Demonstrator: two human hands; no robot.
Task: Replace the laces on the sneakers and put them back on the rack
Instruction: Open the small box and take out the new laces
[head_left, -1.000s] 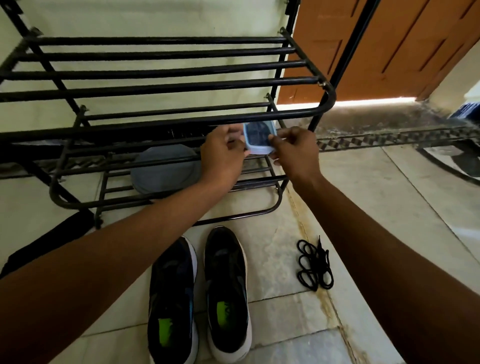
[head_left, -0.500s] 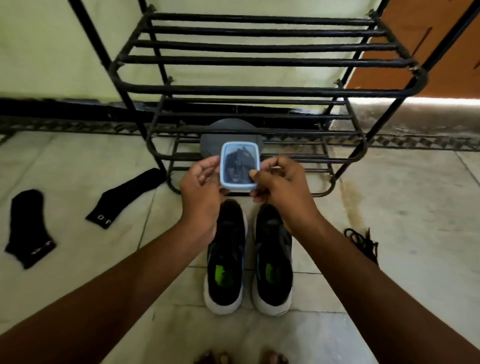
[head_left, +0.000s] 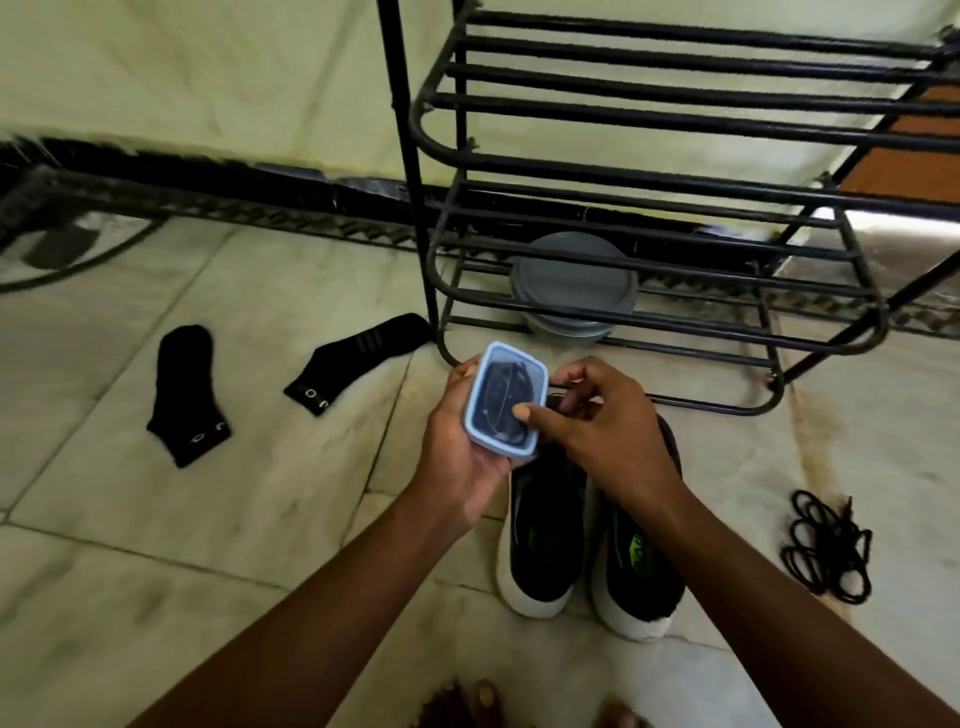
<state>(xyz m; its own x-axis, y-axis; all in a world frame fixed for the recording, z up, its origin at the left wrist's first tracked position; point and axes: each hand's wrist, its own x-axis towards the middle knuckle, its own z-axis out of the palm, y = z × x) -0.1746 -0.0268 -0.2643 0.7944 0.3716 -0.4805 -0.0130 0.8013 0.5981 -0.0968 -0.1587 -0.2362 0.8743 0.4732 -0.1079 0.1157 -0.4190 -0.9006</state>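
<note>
Toes (head_left: 470, 701) at near edge on tiled floor (head_left: 156, 571). Pair of black sneakers (head_left: 587, 535) with white soles on floor just beyond, side by side, heels near, no laces visible in them, toes hidden under the hands. Loose black laces (head_left: 826, 545) bunched on floor right of the sneakers, apart from them. Left hand (head_left: 462, 447) cups a small blue-rimmed container (head_left: 506, 400) from below and left, fingers wrapped round its body, gripping it. Container tilted, clear lid facing camera, dark coiled stuff inside, can't tell exactly what. Right hand (head_left: 597, 421) at container's right edge, thumb pressed on lid rim, other fingers curled behind, closed on the container. Two black socks (head_left: 189, 395) lying flat on floor to the left, well apart from sneakers. Black metal rack (head_left: 649, 156) far right, slatted shelves; grey round lidded tub (head_left: 574, 283) on the bottom shelf. Wall and dark skirting behind.
</note>
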